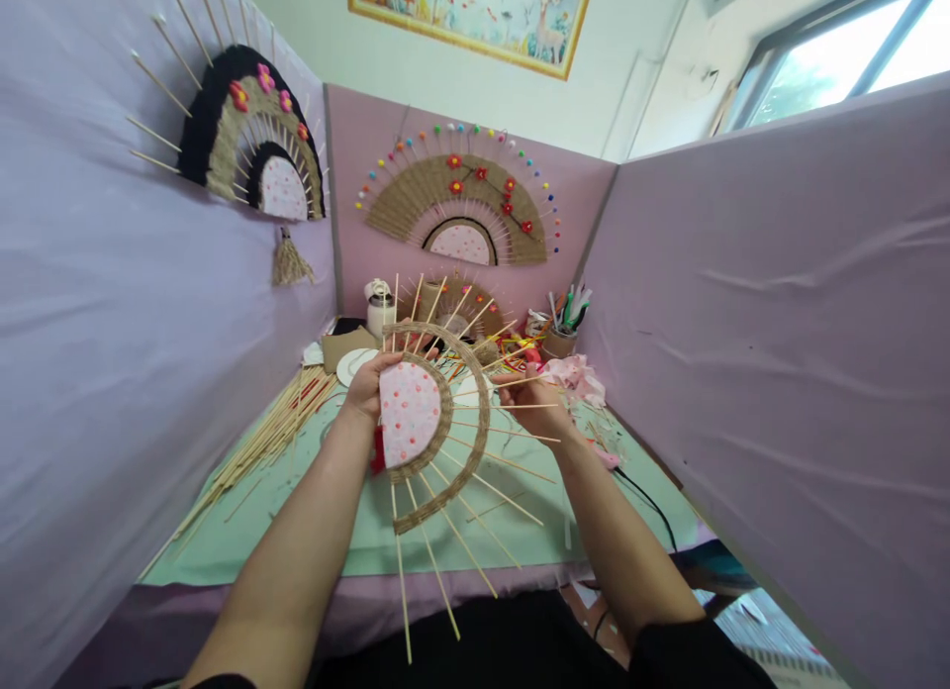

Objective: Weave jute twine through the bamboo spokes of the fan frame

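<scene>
A half-round fan frame [410, 412] is held up over the table, turned so its straight edge faces left. Its centre is pink dotted cloth, edged with woven twine. Thin wooden sticks fan outward through a second, outer woven twine band [486, 412]. My left hand [369, 384] grips the frame by its upper left corner, thumb in front and fingers behind. My right hand [530, 400] is closed beside the outer band among the right-hand sticks; what its fingertips pinch is hidden.
Loose sticks [271, 432] lie on the left of the green-covered table [297, 560]. Finished fans [460, 189] hang on the partitions. At the back stand a white jar [381, 313] and a tool holder [559, 344]. A pink tool [605, 458] with a black cord lies right.
</scene>
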Available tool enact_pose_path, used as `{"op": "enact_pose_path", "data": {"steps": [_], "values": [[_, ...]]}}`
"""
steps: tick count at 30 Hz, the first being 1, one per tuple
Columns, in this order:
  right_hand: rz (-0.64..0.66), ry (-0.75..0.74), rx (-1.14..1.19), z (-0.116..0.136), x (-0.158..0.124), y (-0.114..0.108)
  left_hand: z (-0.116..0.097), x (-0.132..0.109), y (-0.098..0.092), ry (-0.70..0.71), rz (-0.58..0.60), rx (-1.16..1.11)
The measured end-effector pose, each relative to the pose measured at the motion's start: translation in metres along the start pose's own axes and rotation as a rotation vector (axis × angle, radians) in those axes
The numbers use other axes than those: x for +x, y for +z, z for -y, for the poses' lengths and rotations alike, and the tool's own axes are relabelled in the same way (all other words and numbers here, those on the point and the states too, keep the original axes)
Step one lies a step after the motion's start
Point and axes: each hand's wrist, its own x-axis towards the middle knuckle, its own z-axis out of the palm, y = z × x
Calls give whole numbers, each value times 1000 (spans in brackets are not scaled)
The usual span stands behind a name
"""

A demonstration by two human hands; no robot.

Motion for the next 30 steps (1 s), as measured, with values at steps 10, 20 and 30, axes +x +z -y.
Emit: {"op": "enact_pose_path", "data": {"steps": [10, 20, 30], "values": [[-18, -48, -175, 11, -1, -8, -4, 0, 0, -43, -61, -53], [-95, -80, -264, 17, -9, -22, -4, 0, -2, -35, -56, -36], [-179, -206, -259, 38, -9, -38, -9, -3, -3, -39, -59, -13]]}}
